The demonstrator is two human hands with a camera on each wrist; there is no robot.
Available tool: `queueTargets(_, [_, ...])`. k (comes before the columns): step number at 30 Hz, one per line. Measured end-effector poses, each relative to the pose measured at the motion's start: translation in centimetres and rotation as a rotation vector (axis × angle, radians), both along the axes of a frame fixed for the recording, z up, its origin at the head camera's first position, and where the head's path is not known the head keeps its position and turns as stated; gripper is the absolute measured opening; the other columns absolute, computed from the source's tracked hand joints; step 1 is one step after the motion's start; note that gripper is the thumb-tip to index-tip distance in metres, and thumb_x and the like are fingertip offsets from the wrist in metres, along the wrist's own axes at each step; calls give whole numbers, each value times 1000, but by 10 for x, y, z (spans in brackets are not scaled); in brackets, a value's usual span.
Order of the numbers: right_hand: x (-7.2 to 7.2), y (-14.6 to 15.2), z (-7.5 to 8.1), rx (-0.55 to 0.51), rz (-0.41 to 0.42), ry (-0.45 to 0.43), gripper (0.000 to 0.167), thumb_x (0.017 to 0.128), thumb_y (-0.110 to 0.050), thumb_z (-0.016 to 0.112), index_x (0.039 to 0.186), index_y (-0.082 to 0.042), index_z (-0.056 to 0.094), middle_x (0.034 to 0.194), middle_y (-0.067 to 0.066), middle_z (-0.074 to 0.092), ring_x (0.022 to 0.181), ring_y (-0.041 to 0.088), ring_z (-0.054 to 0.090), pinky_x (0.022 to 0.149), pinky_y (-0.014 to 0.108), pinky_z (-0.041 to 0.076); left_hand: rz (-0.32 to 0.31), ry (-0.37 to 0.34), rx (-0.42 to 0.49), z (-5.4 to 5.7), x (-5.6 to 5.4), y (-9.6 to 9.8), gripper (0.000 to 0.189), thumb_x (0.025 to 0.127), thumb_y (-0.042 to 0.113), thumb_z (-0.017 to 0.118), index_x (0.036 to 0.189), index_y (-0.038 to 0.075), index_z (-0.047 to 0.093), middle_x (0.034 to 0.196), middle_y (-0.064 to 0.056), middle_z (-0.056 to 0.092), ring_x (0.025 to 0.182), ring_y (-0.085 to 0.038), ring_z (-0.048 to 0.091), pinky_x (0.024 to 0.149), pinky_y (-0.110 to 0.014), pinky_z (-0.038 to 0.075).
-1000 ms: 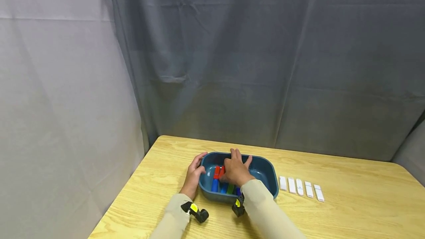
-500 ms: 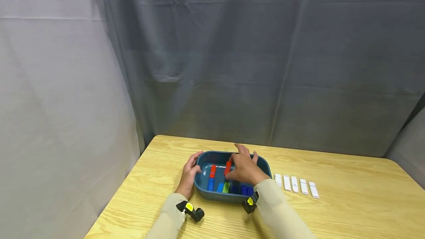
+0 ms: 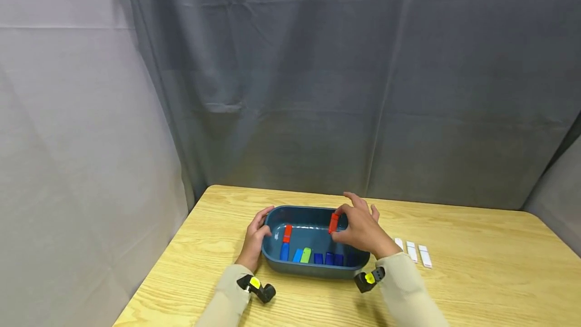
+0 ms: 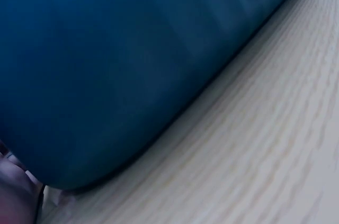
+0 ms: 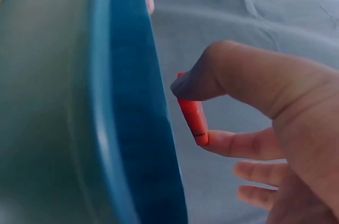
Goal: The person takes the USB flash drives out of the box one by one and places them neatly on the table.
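A dark teal plastic bin (image 3: 313,269) stands on the wooden table. At its left end my left hand (image 3: 254,240) holds the rim, thumb at the edge and fingers along the outer wall. Over the bin's right part, my right hand (image 3: 364,229) pinches a red USB stick (image 3: 333,223) between thumb and index finger, its other fingers spread. In the right wrist view that stick (image 5: 193,117) is tilted and apart from the bin wall (image 5: 140,107). Inside lie another red stick (image 3: 288,233), a blue stick (image 3: 284,252), a light blue one (image 3: 297,255), a green one (image 3: 306,255) and several dark blue ones (image 3: 329,258).
White USB sticks (image 3: 411,252) lie in a row on the table, right of the bin; my right hand and wrist cover some of the row. Grey curtains (image 3: 290,90) hang behind and left of the table (image 3: 481,266).
My right hand has lifted the red USB stick and carried it rightward across the bin, uncovering the sticks below. The left hand stays on the bin's left end.
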State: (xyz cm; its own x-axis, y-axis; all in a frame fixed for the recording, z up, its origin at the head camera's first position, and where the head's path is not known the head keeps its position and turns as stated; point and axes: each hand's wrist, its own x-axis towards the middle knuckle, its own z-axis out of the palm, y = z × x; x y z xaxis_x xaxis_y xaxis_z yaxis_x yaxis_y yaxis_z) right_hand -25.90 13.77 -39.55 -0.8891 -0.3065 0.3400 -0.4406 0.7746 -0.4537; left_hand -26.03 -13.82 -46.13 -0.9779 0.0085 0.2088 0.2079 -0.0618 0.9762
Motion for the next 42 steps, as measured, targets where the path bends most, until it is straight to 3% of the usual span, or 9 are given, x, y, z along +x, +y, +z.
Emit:
queueTargets(9, [7,26,4,-20,-47,-14,38,64,-23,81,98,-8,70,146,21,35,134,44,25,98,71,5,11,-8,-8,-1,-1,-3,64,74,-12,43,138,-3,47,137,-22,50,121,-37,46,90,-34,35])
queueTargets(16, [15,45,4,-45,-104,-42,39,68,-21,79,103,-6,69,146,26,33,132,49,25,96,73,7,-1,-33,52,-23,-13,-9,67,73,-13,42,139,0,48,139,-18,50,124,-35,45,94,-39,35])
queueTargets(18, [16,48,4,-44,-117,-44,41,68,-21,78,104,-5,68,146,26,32,130,51,26,96,73,8,0,-26,71,-25,-13,-10,67,73,-13,42,139,1,48,140,-17,50,125,-34,45,95,-40,35])
queueTargets(23, [13,52,2,-34,-122,-51,41,70,-24,78,105,-5,68,146,27,32,127,55,28,94,72,12,10,-9,126,-23,-13,-15,69,71,-12,40,137,2,50,140,-15,51,125,-32,46,94,-37,38])
queueTargets(31, [10,54,-6,-14,-125,-86,42,70,-26,78,105,-6,69,145,28,32,128,53,28,94,73,11,-14,-49,235,-22,-12,-22,70,70,-10,40,138,3,49,139,-15,51,124,-31,47,96,-40,39])
queueTargets(42, [8,59,-19,11,-126,-174,40,69,-25,77,104,-8,69,145,29,33,129,53,26,95,75,6,0,-74,243,-20,-8,-23,69,72,-12,37,139,2,48,141,-14,49,124,-29,46,97,-40,37])
